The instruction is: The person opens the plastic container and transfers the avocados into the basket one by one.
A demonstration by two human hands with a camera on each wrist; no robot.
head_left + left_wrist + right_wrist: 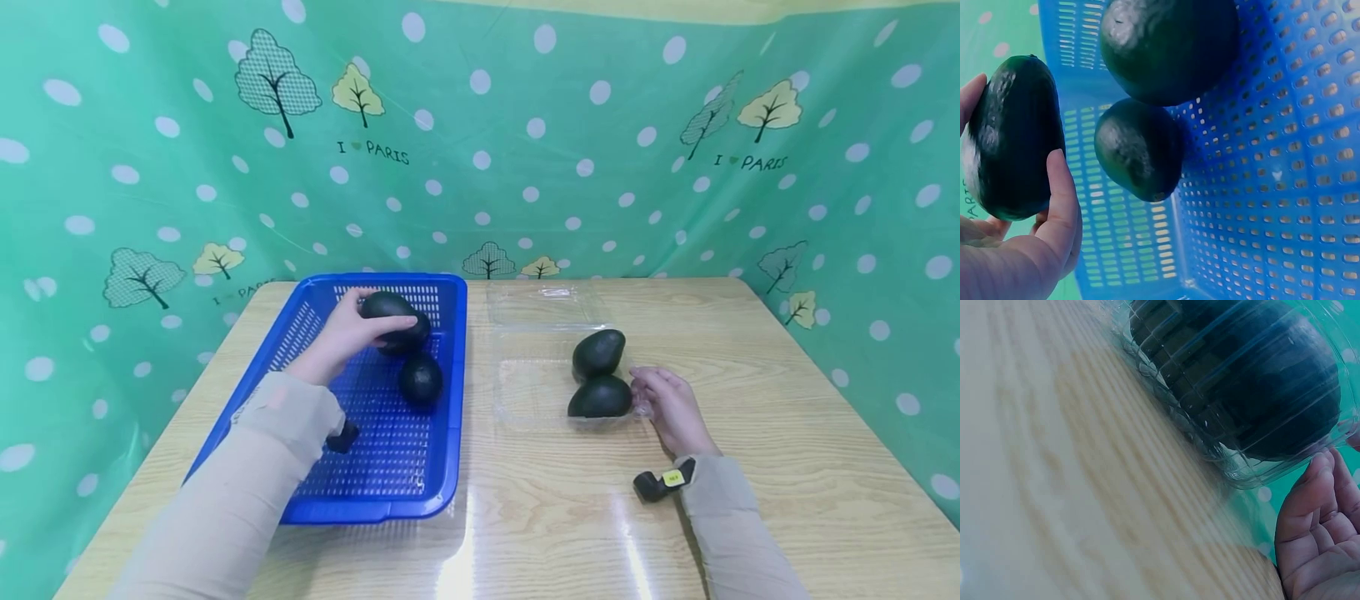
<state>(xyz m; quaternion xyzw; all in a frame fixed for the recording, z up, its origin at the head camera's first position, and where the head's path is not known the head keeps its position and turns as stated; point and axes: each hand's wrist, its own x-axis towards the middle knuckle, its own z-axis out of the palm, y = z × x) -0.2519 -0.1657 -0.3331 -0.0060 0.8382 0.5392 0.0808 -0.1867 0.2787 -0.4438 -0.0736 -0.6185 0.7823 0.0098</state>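
My left hand (351, 330) grips a dark green avocado (1015, 140), thumb on one side and fingers on the other, above the far part of a blue plastic basket (453, 400). Below it in the basket are two more avocados, one (1138, 150) partly hidden by the held one in the head view and one (420, 379) nearer me. On the table, a clear plastic clamshell box (517, 400) lies with its lid (543, 307) folded back. Two avocados, one far (598, 353) and one near (602, 397), sit in its right side. My right hand (672, 408) pinches the box's right edge.
The basket and box stand side by side on a wood-grain table (540, 492), with a narrow strip of tabletop between them. A green dotted curtain (525, 150) hangs behind the table and along its sides.
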